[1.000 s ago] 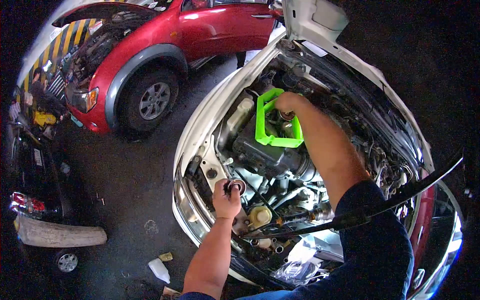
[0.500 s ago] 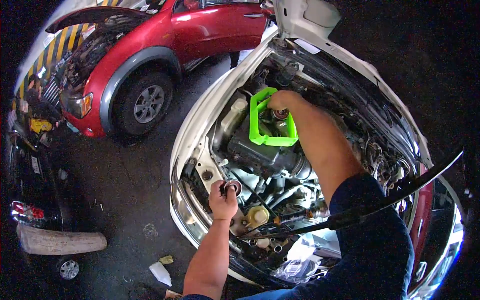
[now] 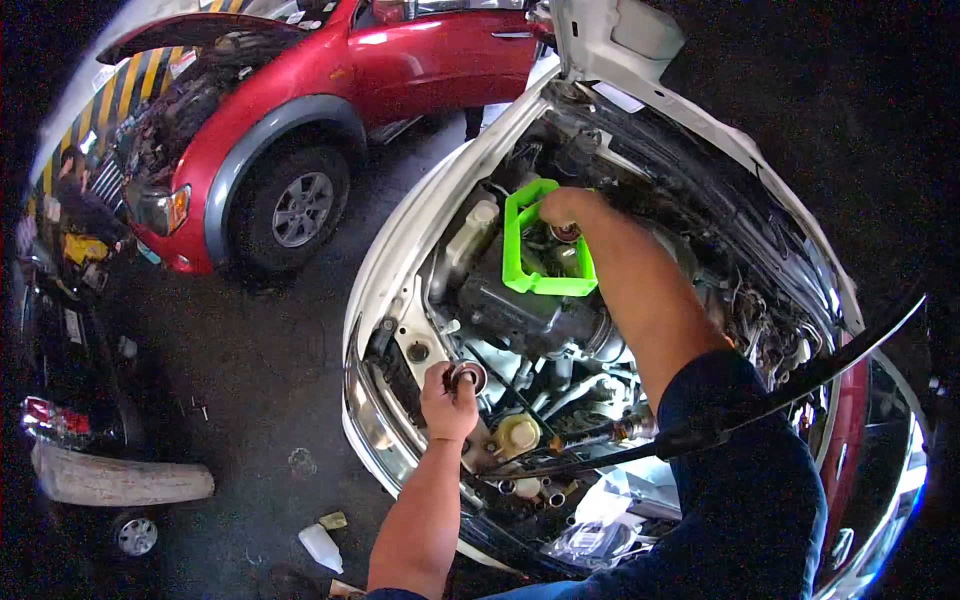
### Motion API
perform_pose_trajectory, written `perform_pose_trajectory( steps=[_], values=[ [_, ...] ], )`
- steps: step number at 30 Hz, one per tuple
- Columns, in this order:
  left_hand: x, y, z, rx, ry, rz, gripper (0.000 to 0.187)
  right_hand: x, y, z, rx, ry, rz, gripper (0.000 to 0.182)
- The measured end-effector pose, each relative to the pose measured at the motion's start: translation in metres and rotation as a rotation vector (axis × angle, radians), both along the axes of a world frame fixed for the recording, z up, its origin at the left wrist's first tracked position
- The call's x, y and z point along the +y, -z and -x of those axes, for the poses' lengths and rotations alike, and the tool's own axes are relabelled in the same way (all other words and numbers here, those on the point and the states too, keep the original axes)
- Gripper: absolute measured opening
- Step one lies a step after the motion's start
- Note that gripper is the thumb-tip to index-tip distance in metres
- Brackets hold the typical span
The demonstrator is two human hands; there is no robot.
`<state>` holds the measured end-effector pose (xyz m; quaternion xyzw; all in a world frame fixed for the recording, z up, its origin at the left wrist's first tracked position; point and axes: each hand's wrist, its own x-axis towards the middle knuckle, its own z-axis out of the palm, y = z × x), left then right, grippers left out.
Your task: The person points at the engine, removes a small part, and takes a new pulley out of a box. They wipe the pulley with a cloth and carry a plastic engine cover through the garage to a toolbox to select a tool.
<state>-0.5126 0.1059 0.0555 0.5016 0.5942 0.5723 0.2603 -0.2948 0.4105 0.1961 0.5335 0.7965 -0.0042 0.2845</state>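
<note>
My left hand (image 3: 449,405) is closed around a small round metal part (image 3: 468,376) above the front edge of the engine bay. My right hand (image 3: 568,208) reaches into a bright green open-topped tray (image 3: 512,250), which rests over the black engine-bay housing (image 3: 515,308). Its fingers are bent at the tray's far side, and what they hold, if anything, is hidden. Beside them in the tray lies another round metal part (image 3: 566,233).
A dark bar (image 3: 740,415) crosses over the engine bay below my right arm. The raised hood (image 3: 740,130) stands at the far side. A red vehicle (image 3: 430,60) is at the upper left, with a white bottle (image 3: 321,547) on the floor.
The view has shifted slightly. My right hand has moved a little within the tray, while my left hand keeps its hold on the round part.
</note>
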Motion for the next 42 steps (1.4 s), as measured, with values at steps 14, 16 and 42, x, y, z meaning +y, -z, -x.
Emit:
perform_pose_trajectory(
  steps=[14,16,42],
  values=[
    [0.002,0.003,0.001,0.009,0.005,0.012,0.027,-0.05,-0.066,0.0,0.166,0.08,-0.076,0.041],
    [0.001,0.003,0.001,0.012,-0.005,0.008,0.026,-0.072,-0.071,-0.002,0.209,0.06,-0.083,0.041],
    [0.001,0.002,-0.003,0.078,0.002,0.012,0.031,-0.148,-0.139,-0.034,0.786,0.131,-0.371,0.038]
  ],
)
